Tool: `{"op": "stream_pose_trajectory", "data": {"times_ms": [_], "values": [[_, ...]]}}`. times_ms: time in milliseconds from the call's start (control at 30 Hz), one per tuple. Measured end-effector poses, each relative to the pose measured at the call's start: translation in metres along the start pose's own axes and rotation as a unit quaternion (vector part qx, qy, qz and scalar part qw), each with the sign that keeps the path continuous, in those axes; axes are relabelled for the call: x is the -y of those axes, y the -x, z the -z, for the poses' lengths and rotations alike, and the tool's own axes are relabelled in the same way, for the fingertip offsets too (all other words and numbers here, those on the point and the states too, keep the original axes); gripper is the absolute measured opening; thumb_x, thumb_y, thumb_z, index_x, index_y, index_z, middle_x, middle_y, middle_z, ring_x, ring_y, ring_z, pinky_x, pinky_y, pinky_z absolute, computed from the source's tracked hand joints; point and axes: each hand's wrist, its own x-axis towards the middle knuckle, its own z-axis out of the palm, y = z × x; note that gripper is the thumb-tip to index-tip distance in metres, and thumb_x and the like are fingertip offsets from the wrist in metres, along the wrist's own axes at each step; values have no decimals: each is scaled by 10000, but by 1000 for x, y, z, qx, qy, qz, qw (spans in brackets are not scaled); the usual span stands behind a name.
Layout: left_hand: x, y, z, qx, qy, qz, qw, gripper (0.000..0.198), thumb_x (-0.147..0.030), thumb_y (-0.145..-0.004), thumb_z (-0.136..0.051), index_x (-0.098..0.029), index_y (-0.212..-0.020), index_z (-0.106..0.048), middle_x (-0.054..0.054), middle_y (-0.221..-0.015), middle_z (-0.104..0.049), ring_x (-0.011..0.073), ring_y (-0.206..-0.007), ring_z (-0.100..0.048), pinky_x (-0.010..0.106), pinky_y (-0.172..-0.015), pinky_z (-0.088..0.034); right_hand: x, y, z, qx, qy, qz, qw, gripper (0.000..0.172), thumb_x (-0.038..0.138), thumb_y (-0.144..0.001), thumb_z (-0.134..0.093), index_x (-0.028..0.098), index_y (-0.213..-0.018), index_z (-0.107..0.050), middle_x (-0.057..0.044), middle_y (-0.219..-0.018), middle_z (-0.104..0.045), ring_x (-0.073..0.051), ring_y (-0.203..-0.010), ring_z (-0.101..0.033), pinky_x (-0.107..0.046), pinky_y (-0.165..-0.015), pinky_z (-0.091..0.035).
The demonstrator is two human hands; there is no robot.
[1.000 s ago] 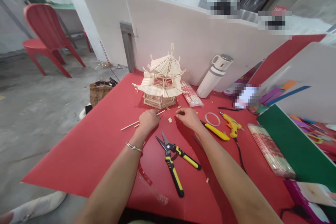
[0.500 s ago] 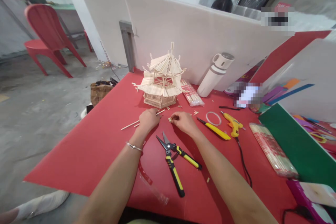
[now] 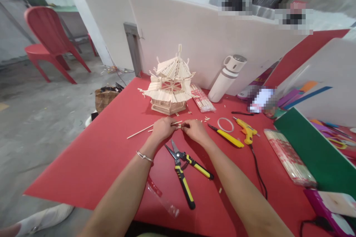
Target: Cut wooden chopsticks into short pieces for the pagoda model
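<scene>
Since a second ago the two hands have drawn together: the right hand (image 3: 196, 130), which lay apart to the right, now meets the left hand (image 3: 162, 129) in front of the wooden stick pagoda (image 3: 170, 85), and both pinch a short stick piece (image 3: 178, 126) between their fingertips, just above the red table (image 3: 91, 163). The left hand has lifted slightly off the long thin stick (image 3: 139, 132), which lies on the table at its left. One pair of yellow-handled snips (image 3: 182, 170) lies open just below the hands; one yellow-handled cutter (image 3: 226, 136), one roll of clear tape (image 3: 225, 124) and one yellow glue gun (image 3: 246, 130) sit in a row to the right. Two wrapped packs of sticks are in view, one (image 3: 202, 98) beside the pagoda and one (image 3: 289, 157) near the green board (image 3: 314, 155). One white flask (image 3: 226, 78) leans at the white partition (image 3: 208, 40). One red chair (image 3: 50, 40) stands on the bare concrete floor (image 3: 41, 118).
</scene>
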Motion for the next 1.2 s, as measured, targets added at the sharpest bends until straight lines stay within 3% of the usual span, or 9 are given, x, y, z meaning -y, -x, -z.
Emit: {"op": "stream_pose_trajectory", "data": {"times_ms": [133, 300, 467, 533, 667, 800, 967, 1200], "values": [[2, -3, -1, 4, -15, 5, 1000, 163, -366, -873, -637, -253, -882, -754, 49, -989, -776, 233, -933, -693, 275, -727, -463, 3, 1, 2, 11, 23, -8, 1000, 137, 259, -889, -653, 247, -953, -774, -37, -995, -793, -218, -961, -714, -268, -803, -467], [6, 2, 4, 7, -40, -5, 999, 161, -302, -913, -578, -223, -867, -710, 64, -1007, -765, 230, -959, -691, 277, -756, -462, 6, 8, 1, 19, 70, -31, 997, 146, 181, -898, -608, 195, -935, -748, -120, -1018, -769, -262, -984, -701, -295, -786, -464], [1, 3, 9, -103, -70, 78, 989, 233, -320, -949, -505, -220, -1012, -706, 89, -1116, -739, 252, -1016, -686, 299, -774, -484, 6, 0, 10, -9, 89, -71, 993, 214, 234, -972, -519, 173, -1041, -712, -148, -1101, -738, -264, -1020, -693, -305, -801, -474], [-3, 0, 6, -122, -84, 99, 984, 262, -301, -945, -486, -215, -1031, -719, 99, -1122, -736, 265, -1025, -688, 312, -781, -494, 8, -12, 13, -21, 91, -90, 992, 253, 251, -990, -480, 170, -1084, -700, -148, -1148, -728, -264, -1050, -688, -310, -814, -479], [-11, -14, -4, -91, -99, 135, 982, 306, -318, -928, -490, -186, -995, -757, 139, -1035, -752, 292, -1005, -701, 336, -802, -511, 18, -40, 8, -7, 92, -109, 990, 208, 224, -927, -555, 172, -1024, -731, -138, -1093, -752, -265, -1037, -701, -299, -809, -488], [-16, -26, -8, -86, -91, 154, 980, 348, -348, -930, -488, -171, -1034, -770, 167, -1033, -755, 307, -1001, -708, 352, -804, -523, 25, -57, -3, -11, 93, -116, 989, 261, 216, -934, -529, 136, -1088, -724, -196, -1102, -741, -303, -1031, -705, -345, -811, -497], [-18, -27, -5, -72, -61, 145, 985, 360, -445, -918, -523, -234, -1046, -785, 135, -1047, -769, 306, -1030, -705, 344, -809, -525, 15, -57, -2, -14, 74, -78, 994, 262, 267, -960, -526, 188, -1107, -728, -156, -1126, -743, -281, -1042, -696, -336, -828, -484], [-11, -27, -5, -66, -53, 122, 989, 298, -374, -899, -541, -273, -1035, -786, 103, -1012, -780, 292, -1010, -713, 325, -794, -521, 0, -56, -1, -18, 40, -36, 998, 227, 256, -912, -607, 249, -1086, -751, -67, -1069, -769, -228, -1006, -694, -277, -803, -459]]}}
